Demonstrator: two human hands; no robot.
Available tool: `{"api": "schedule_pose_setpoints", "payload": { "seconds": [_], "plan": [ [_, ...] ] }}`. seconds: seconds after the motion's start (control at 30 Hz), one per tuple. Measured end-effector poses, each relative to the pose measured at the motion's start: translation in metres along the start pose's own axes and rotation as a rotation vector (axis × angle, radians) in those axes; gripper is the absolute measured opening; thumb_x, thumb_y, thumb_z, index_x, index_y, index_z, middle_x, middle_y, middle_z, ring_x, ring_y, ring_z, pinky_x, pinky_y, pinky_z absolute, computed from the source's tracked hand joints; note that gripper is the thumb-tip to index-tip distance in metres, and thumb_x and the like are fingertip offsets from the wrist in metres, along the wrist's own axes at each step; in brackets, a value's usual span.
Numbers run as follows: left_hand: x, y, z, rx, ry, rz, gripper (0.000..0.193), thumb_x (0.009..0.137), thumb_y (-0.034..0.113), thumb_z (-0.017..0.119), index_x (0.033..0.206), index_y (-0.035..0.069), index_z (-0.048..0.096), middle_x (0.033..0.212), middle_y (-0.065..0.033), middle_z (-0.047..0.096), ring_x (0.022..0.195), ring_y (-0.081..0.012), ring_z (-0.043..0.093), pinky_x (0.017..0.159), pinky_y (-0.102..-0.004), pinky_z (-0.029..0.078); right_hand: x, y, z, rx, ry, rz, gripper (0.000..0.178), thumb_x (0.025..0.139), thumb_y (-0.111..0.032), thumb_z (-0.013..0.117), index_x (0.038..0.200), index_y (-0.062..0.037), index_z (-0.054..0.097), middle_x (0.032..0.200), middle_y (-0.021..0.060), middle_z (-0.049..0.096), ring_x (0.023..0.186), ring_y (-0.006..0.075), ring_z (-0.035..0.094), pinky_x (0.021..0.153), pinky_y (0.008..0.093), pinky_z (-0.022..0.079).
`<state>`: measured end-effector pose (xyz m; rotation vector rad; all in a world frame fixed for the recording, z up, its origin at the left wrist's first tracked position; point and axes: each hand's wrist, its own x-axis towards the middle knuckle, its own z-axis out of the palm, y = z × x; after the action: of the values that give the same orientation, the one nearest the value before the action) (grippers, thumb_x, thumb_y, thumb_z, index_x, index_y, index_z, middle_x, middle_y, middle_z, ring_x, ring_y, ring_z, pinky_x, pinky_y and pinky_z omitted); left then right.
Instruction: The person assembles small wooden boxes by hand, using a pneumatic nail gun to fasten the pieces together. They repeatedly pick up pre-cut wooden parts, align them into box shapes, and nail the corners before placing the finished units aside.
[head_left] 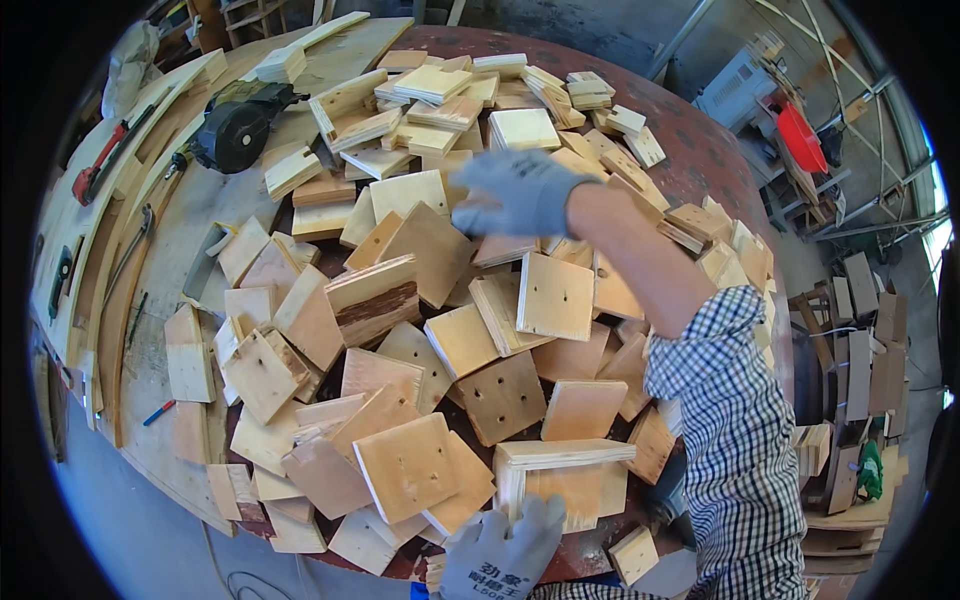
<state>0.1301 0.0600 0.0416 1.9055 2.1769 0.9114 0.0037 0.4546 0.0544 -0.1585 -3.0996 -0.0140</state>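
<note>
At the near edge of the table, my left hand (505, 550) in a grey work glove grips the left edge of a joined piece of plywood blocks (565, 453). One block lies across the top of it, above upright ones. My right hand (520, 195), gloved alike and blurred by motion, reaches over the far middle of a big heap of square plywood blocks (557, 297). Its fingers point left, and the blur hides whether they hold anything. Below that hand lie a large tan block (428, 253) and several others, some with dark holes.
The heap covers much of the dark red tabletop (690, 120). A black coiled tool (237, 130), a red-handled tool (98, 165), long wooden strips (110, 270) and a red-and-blue pen (159, 412) lie at the left. A wood stack (860, 340) and red basin (800, 140) stand right.
</note>
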Motion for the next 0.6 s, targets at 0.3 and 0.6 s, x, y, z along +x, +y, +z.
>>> {"api": "schedule_pose_setpoints", "payload": {
  "seconds": [0.3,0.6],
  "plan": [
    [-0.008,-0.001,-0.005,0.031,-0.146,-0.035,0.046,0.090,0.017,0.062,0.136,0.017,0.066,0.134,-0.0065,0.060,0.094,-0.0252,0.063,0.072,-0.0382,0.056,0.012,-0.031,-0.047,-0.178,-0.654,-0.023,0.041,0.089,-0.044,0.067,0.122,-0.0205,0.077,0.133,0.0096,0.069,0.122,0.0321,0.066,0.103,0.0431,0.052],
    [-0.009,0.002,0.004,0.087,-0.102,-0.038,0.042,0.092,0.019,0.062,0.133,0.016,0.067,0.124,-0.0058,0.062,0.096,-0.0248,0.064,0.068,-0.0362,0.055,-0.022,0.010,-0.094,0.067,-0.653,0.084,0.029,0.080,-0.028,0.076,0.102,-0.0090,0.074,0.116,0.0101,0.067,0.112,0.0301,0.064,0.099,0.0423,0.051]
  ]
}}
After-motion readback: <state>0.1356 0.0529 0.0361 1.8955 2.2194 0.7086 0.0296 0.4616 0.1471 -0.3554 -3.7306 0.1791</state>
